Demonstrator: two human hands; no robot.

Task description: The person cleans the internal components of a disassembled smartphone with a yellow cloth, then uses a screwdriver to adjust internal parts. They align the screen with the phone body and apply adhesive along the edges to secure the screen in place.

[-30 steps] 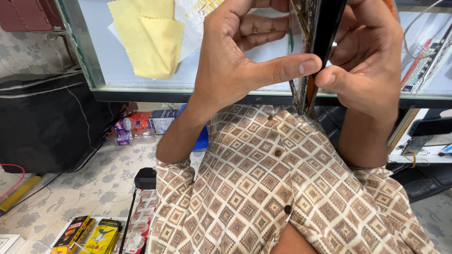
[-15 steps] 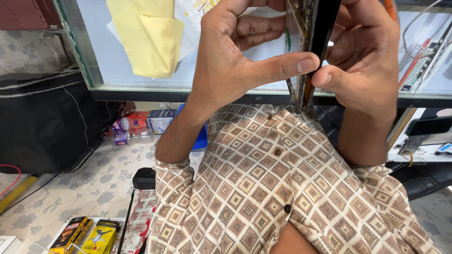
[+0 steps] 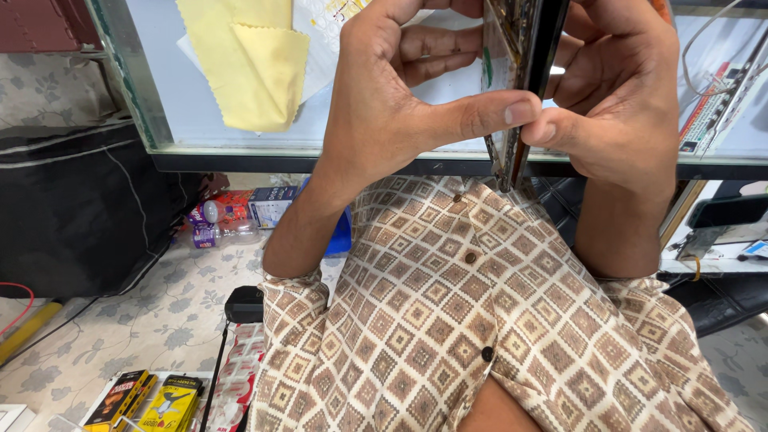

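I hold an opened mobile phone (image 3: 524,88) edge-on in front of my chest, its dark screen panel parted from the body so the inner parts show along the gap. My left hand (image 3: 400,104) grips it from the left, thumb pressed across the edge. My right hand (image 3: 616,96) grips it from the right, thumb tip meeting the left thumb at the seam. The phone's top runs out of view. A yellow cloth (image 3: 256,64) lies on the glass-topped table (image 3: 240,156) behind my left hand.
A black bag (image 3: 80,208) sits on the patterned floor at left. Small bottles and a box (image 3: 240,216) lie under the table. Yellow and black packets (image 3: 152,400) rest at bottom left. A circuit board (image 3: 712,104) lies on the table's right side.
My thumbs have shifted slightly along the phone's edge and now touch each other; the phone stays in the same place.
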